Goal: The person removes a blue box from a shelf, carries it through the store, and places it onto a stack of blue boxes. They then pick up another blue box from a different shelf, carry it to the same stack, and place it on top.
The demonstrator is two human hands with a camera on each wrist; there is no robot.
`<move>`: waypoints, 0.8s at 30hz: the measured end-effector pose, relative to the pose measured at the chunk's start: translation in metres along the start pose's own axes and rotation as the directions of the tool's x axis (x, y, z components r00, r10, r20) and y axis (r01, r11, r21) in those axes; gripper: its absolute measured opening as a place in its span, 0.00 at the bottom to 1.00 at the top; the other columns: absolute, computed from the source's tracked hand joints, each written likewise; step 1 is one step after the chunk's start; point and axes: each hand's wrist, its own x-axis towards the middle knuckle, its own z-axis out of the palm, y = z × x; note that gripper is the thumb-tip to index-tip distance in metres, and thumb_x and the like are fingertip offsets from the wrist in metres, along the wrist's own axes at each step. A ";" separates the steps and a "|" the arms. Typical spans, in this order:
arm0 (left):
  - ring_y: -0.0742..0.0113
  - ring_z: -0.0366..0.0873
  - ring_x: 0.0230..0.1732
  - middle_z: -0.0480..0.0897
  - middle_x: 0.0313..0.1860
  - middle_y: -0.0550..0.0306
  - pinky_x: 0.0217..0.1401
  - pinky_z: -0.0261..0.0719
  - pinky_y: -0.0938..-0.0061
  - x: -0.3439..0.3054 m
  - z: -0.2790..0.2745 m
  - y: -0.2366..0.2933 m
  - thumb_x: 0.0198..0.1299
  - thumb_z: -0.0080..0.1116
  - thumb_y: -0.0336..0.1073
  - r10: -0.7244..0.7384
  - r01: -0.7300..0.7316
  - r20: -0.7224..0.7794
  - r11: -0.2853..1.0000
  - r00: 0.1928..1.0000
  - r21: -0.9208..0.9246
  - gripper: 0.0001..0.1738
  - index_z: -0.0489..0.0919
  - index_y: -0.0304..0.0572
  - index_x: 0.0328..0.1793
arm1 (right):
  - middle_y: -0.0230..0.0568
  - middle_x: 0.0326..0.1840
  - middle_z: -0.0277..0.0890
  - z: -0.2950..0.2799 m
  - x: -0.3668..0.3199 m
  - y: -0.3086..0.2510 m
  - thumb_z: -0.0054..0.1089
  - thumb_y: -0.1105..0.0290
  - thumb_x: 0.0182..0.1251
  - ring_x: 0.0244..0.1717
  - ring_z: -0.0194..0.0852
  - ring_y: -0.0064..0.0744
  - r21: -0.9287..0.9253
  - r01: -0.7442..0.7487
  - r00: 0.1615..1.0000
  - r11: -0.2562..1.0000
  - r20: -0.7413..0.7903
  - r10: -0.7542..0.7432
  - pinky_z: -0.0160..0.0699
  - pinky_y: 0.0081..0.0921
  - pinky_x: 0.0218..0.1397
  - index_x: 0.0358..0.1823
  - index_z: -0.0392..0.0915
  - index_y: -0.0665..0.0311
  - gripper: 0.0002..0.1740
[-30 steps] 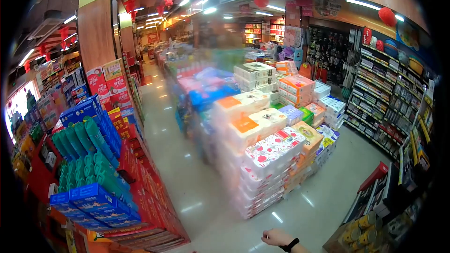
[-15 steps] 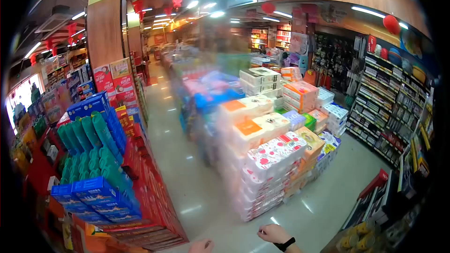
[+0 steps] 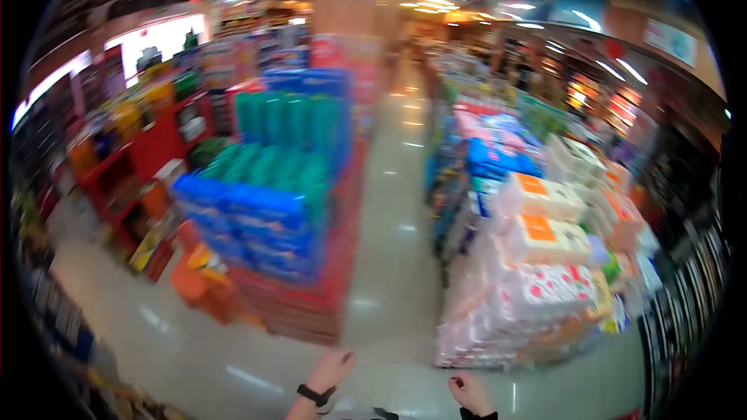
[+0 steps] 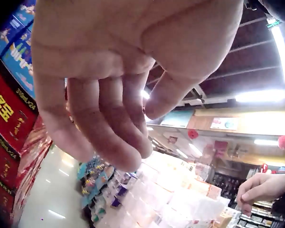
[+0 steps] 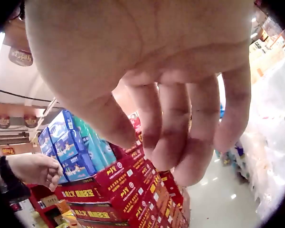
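Observation:
At the bottom of the head view are both bare hands, held low over the floor. The left hand (image 3: pixel 331 371), with a dark wristband, has its fingers loosely bent with nothing in them in the left wrist view. To its right the right hand (image 3: pixel 470 393) hangs in a similar relaxed curl, its palm bare in the right wrist view. Nearest the left hand stands a stack of red cartons (image 3: pixel 311 311), topped by blue boxes (image 3: pixel 249 218) and green bottles (image 3: pixel 272 167). Beyond the right hand rises a pile of plastic-wrapped tissue packs (image 3: pixel 545 243).
A tiled aisle (image 3: pixel 389 210) runs between the two stacks toward the back of the shop. Red shelving (image 3: pixel 159 152) with goods stands at left, beside an orange object (image 3: pixel 198 288) low on the floor. Striped dark shelves (image 3: pixel 685 303) line the right side.
The head view has swung left, so the stacks shift right across the picture. The left hand has risen into view at the bottom; both hands stay without anything in them.

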 end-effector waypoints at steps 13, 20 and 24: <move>0.69 0.76 0.35 0.81 0.33 0.54 0.36 0.73 0.73 -0.053 -0.091 -0.002 0.63 0.55 0.34 -0.249 0.109 -0.198 0.840 0.948 -0.532 0.09 0.81 0.35 0.40 | 0.55 0.34 0.80 0.081 0.074 -0.129 0.55 0.60 0.66 0.38 0.79 0.56 -0.106 0.218 0.953 0.970 0.238 -0.189 0.76 0.46 0.42 0.44 0.80 0.64 0.15; 0.70 0.74 0.36 0.79 0.34 0.59 0.38 0.73 0.74 -0.030 -0.080 -0.011 0.66 0.55 0.38 -0.235 0.060 -0.222 0.804 0.946 -0.592 0.11 0.80 0.36 0.44 | 0.55 0.38 0.81 0.095 0.073 -0.194 0.55 0.60 0.67 0.39 0.80 0.56 0.205 0.091 0.959 0.975 0.246 -0.141 0.77 0.45 0.44 0.44 0.82 0.66 0.16; 0.68 0.75 0.37 0.80 0.36 0.59 0.41 0.75 0.73 -0.011 -0.074 -0.005 0.66 0.56 0.39 -0.238 0.249 0.099 0.764 0.966 -0.595 0.13 0.80 0.35 0.47 | 0.54 0.38 0.82 0.069 0.098 -0.203 0.56 0.59 0.66 0.40 0.81 0.57 0.323 0.043 0.981 0.945 0.163 -0.101 0.78 0.43 0.43 0.43 0.82 0.66 0.17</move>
